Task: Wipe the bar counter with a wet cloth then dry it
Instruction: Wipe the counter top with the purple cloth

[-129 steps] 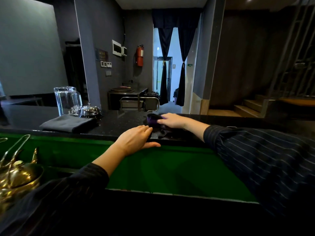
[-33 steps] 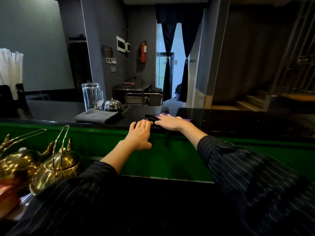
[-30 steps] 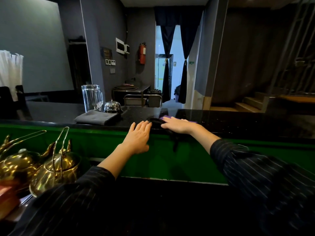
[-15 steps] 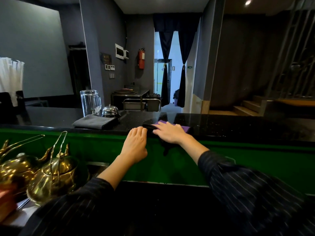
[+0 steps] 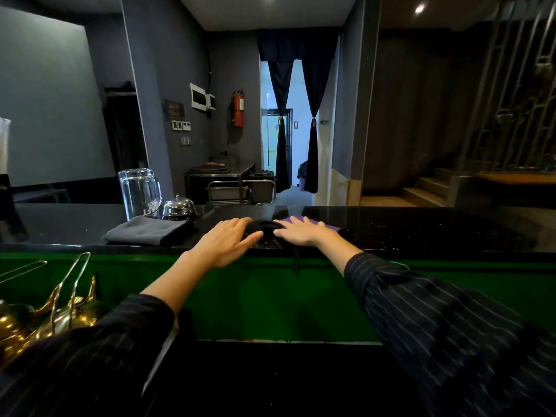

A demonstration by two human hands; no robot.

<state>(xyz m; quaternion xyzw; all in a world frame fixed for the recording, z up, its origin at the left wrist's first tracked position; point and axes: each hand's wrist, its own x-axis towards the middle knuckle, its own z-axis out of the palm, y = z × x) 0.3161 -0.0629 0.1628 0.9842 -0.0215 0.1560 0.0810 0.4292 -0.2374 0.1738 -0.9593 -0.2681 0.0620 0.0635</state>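
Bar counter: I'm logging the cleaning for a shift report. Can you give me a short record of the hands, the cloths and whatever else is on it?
counter: black, glossy, speckled
right hand: flat, pressing on the purple cloth
left hand: flat, at the counter's near edge, beside that cloth
grey cloth: folded, left of both hands, untouched
behind the grey cloth: glass jug and metal bell
below the counter, left: brass kettles
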